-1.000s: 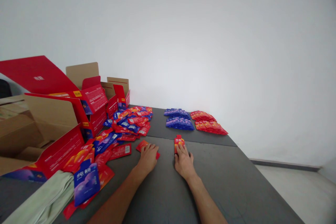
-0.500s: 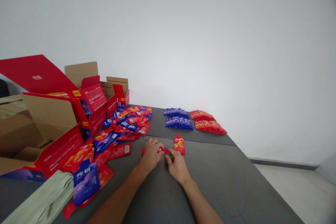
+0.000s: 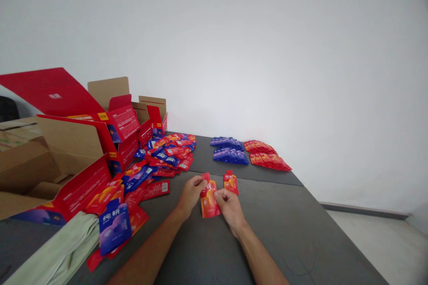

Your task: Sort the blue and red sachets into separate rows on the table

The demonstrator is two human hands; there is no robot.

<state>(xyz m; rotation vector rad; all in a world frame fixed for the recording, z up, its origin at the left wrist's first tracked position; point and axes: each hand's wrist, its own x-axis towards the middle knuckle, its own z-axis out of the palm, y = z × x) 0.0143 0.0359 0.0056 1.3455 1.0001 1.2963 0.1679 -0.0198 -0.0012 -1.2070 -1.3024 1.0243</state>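
Note:
Between my two hands is a red and orange sachet [image 3: 209,202], its printed front toward me and its narrow tab at the top. My left hand [image 3: 191,193] pinches it near the tab on the left. Lower down, the fingers of my right hand [image 3: 230,208] are closed on its right edge. Another red sachet [image 3: 231,183] lies face up on the dark table [image 3: 267,222], just beyond my right hand. To the left of my hands a loose heap of red and blue sachets [image 3: 172,153] spreads toward the front, with a blue sachet [image 3: 114,228] on top nearest me.
Open red cartons [image 3: 80,182] line the left side. A pale green cloth [image 3: 63,249] lies at the front left. Overlapping rows of blue sachets [image 3: 230,156] and red sachets [image 3: 270,161] sit toward the back, near the white wall [image 3: 284,53].
The sachet in my hands, lying sideways and mostly covered before, now stands turned with its tab up and its front showing. My left hand is on its upper part, my right at its side.

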